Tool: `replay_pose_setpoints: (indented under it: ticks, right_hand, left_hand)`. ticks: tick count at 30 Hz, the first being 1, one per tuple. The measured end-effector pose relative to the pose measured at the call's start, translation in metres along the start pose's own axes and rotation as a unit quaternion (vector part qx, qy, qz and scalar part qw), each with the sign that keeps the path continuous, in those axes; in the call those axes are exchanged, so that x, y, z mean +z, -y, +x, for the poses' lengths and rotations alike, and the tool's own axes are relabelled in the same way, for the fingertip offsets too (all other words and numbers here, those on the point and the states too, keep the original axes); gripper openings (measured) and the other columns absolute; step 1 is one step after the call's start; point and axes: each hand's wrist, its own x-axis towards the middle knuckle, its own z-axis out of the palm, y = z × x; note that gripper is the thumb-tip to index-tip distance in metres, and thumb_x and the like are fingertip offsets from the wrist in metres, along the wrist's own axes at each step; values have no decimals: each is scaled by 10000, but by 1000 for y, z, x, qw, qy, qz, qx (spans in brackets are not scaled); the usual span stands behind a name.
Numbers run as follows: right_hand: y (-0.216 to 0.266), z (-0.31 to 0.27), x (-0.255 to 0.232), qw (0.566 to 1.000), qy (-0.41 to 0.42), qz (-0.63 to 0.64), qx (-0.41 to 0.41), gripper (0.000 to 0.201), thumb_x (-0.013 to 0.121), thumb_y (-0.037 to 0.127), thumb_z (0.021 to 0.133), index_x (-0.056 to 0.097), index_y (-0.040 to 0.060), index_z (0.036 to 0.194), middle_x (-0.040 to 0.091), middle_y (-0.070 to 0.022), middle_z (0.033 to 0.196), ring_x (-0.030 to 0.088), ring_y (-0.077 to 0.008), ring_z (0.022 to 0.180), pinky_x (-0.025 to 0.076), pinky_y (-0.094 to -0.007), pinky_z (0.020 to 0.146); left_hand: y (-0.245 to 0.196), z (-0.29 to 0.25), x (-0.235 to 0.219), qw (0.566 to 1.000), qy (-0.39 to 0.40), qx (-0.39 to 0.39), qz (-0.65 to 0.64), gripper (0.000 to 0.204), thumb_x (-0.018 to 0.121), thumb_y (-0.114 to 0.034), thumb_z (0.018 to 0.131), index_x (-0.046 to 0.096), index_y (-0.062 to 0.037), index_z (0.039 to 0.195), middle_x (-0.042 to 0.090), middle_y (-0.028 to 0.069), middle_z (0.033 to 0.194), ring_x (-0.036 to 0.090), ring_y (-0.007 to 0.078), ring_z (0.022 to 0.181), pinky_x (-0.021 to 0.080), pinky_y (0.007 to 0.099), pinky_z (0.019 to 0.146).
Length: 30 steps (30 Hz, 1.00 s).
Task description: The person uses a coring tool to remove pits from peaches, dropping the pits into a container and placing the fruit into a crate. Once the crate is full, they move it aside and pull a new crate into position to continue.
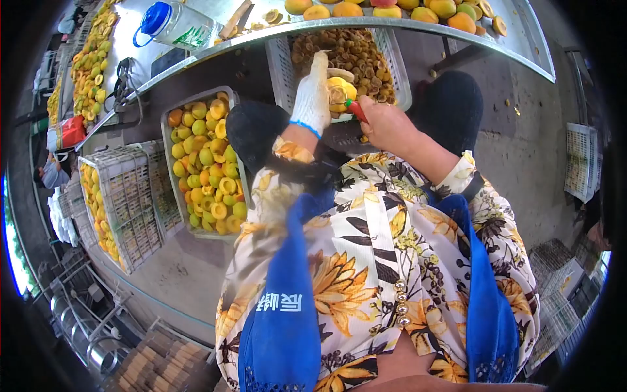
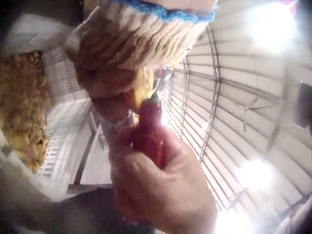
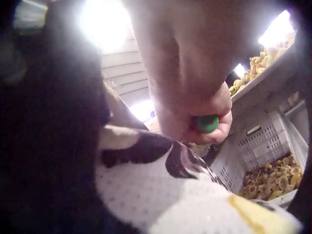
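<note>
The left hand [image 1: 311, 103], in a white knit glove with a blue cuff edge, grips a yellow-orange fruit [image 1: 339, 90] above a white crate. In the bare right hand [image 1: 390, 128] is a tool with a red handle [image 1: 356, 111] and green collar, its front end at the fruit. The left wrist view shows the right hand [image 2: 158, 185] curled round the red handle [image 2: 150, 139], close below the gloved hand [image 2: 131, 44]. From the right wrist, the handle's green end [image 3: 208, 123] sticks out of the right fist [image 3: 195, 112]. The tool's tip is hidden.
Beneath the hands stands a crate [image 1: 282, 78] of brown pits or scraps. A crate [image 1: 171, 166] of yellow-green fruit is at the left, beside stacked crates [image 1: 130, 202]. The metal table [image 1: 261, 34] ahead carries fruit and a blue-capped bottle [image 1: 186, 27]. The knees flank the scrap crate.
</note>
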Motion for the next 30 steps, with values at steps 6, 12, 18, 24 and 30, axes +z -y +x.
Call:
replay_pose_setpoints:
  ticks: [6, 12, 18, 24, 30]
  right_hand:
    - [-11, 10, 11, 984, 22, 174, 33, 221, 575, 141, 781, 492, 8, 938, 579, -185, 692, 603, -335, 654, 470, -422, 625]
    - [21, 38, 43, 982, 3, 182, 56, 213, 564, 166, 780, 513, 13, 919, 569, -163, 707, 582, -282, 678, 450, -386, 639]
    - [18, 41, 47, 979, 30, 194, 56, 150, 540, 105, 792, 517, 31, 921, 555, -107, 709, 555, -212, 597, 441, -321, 555]
    - [23, 38, 16, 946, 99, 288, 108, 143, 513, 63, 815, 484, 51, 954, 449, 5, 588, 384, -66, 395, 326, -237, 366]
    - [16, 35, 4, 732, 244, 604, 200, 208, 437, 28, 849, 456, 57, 1054, 332, 31, 547, 297, -53, 349, 265, -234, 308]
  left_hand:
    - [-16, 10, -13, 992, 110, -52, -39, 509, 472, -498, 892, 600, -5, 898, 631, 123, 707, 618, 198, 589, 509, 285, 536]
    - [-9, -1, -26, 976, -67, 153, -140, 245, 668, -250, 820, 611, -18, 767, 604, 71, 658, 548, 124, 528, 443, 245, 498]
    - [-21, -6, -29, 980, -63, 101, -160, 296, 652, -283, 829, 590, -3, 755, 597, 98, 632, 541, 152, 488, 448, 281, 434]
    - [-31, -4, -15, 984, -10, 133, -116, 279, 650, -228, 815, 630, 22, 692, 618, 82, 627, 552, 135, 503, 428, 264, 460]
    - [-27, 1, -12, 978, 67, 144, -139, 298, 619, -284, 857, 623, -5, 751, 609, 65, 655, 564, 154, 521, 458, 286, 461]
